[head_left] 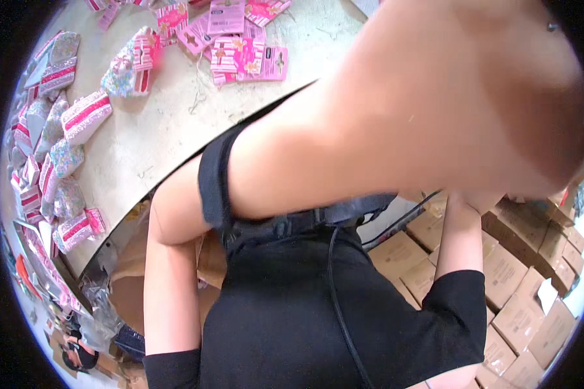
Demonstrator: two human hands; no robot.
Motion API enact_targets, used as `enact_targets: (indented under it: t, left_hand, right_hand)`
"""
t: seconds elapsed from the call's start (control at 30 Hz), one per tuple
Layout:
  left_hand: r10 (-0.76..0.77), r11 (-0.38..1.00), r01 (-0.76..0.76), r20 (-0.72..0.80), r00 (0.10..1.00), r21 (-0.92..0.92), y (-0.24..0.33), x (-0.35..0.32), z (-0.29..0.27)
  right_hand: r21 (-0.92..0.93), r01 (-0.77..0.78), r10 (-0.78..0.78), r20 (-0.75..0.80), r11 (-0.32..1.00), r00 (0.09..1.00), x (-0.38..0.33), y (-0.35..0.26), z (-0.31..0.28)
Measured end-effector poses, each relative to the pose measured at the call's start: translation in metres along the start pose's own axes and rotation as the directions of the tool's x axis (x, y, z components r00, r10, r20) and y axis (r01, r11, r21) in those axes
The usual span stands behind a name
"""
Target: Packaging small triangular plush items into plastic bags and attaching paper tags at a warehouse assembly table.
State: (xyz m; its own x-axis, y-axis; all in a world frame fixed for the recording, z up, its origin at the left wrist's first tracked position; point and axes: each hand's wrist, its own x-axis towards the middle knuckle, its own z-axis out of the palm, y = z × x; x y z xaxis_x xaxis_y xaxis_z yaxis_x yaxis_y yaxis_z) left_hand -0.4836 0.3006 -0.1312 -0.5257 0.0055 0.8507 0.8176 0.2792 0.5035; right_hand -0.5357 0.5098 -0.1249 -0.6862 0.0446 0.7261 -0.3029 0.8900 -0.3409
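My left forearm (344, 136) crosses the view from the left, very close and blurred, with a black band (215, 178) near the elbow. My left hand (512, 104) fills the upper right; its fingers are smeared and cannot be made out. My right forearm (459, 240) rises from a black sleeve at the lower right. Its upper end, with my right hand (474, 200), is mostly hidden behind the left one. Whether either hand holds anything does not show. The nearest table items are pink printed cards (240, 57), apart from both hands.
On the pale table (175, 123), several glittery cake-slice-shaped pieces (86, 117) line the left side; one with a pink card (133, 63) lies near the cards. Cardboard boxes (512, 272) stack at the right. A black cable (337, 292) hangs down my front. Another person (79, 353) is at lower left.
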Motion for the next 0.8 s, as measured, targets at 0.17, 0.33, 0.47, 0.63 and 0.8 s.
enact_targets:
  t: [0.17,0.33,0.47,0.63,0.8]
  left_hand:
    - [0.011,0.998,0.019,0.508,0.861,-0.055,-0.010,-0.023,-0.035]
    - [-0.370,0.929,0.270,0.639,0.675,0.252,-0.021,-0.078,-0.143]
    - [-0.731,0.665,0.626,0.527,0.433,0.407,0.008,-0.091,-0.253]
    - [-0.689,0.314,0.795,-0.451,0.567,0.519,0.107,-0.156,-0.419]
    - [-0.386,0.338,0.905,-0.839,0.384,0.259,0.142,-0.233,-0.516]
  right_hand:
    - [-0.373,0.492,-0.350,0.387,0.787,0.853,0.027,0.015,0.018]
    - [0.550,0.334,-0.627,0.521,0.765,0.579,-0.027,-0.114,0.043]
    - [0.522,0.196,-0.519,0.595,0.830,0.613,-0.050,-0.085,0.032]
    - [0.513,-0.054,-0.442,0.783,0.857,0.437,-0.094,-0.077,0.032]
    - [0.591,-0.214,-0.538,0.802,0.778,0.261,-0.125,-0.087,0.062]
